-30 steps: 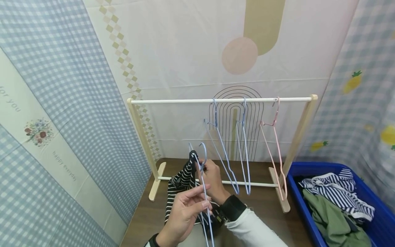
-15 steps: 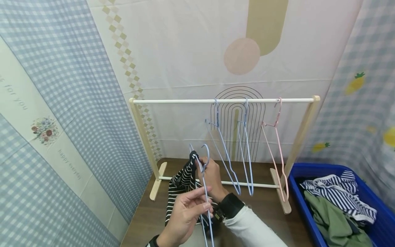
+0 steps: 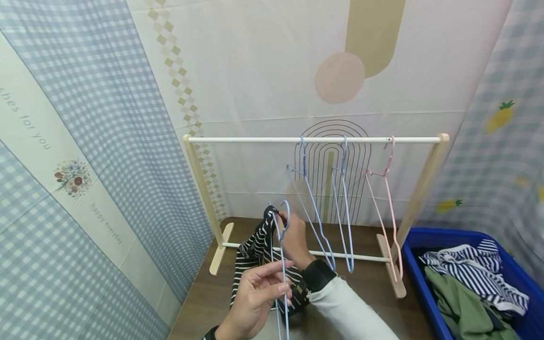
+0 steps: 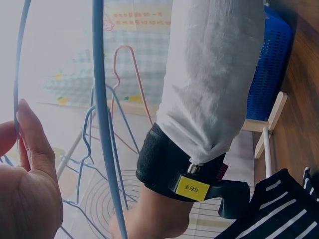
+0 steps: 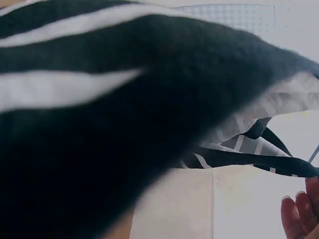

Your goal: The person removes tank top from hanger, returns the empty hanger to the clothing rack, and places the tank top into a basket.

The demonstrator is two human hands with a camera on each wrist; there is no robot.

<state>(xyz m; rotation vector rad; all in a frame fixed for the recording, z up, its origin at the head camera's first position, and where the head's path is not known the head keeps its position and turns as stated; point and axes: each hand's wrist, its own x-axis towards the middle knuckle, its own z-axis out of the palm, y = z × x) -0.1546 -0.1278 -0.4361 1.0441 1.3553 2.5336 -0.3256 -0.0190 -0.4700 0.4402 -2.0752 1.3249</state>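
A thin blue hanger stands tilted in front of me, one of its wires pinched between thumb and fingers of my left hand. Beyond it, my right hand holds the bunched upper edge of a black-and-white striped garment beside the hanger's hook. Part of the garment lies over the hanger's far side; the rest hangs down to the table. In the right wrist view, the garment's cloth covers much of the picture, with fingertips at its edge. The hanger's lower end is out of sight.
A wooden rack with a white rail stands behind. From it hang two blue hangers and a pink hanger. A blue basket at the right contains a striped cloth and a green cloth.
The head view has turned slightly left, so the scene sits further right. The hands keep nearly the same hold on hanger and garment; little else has changed.
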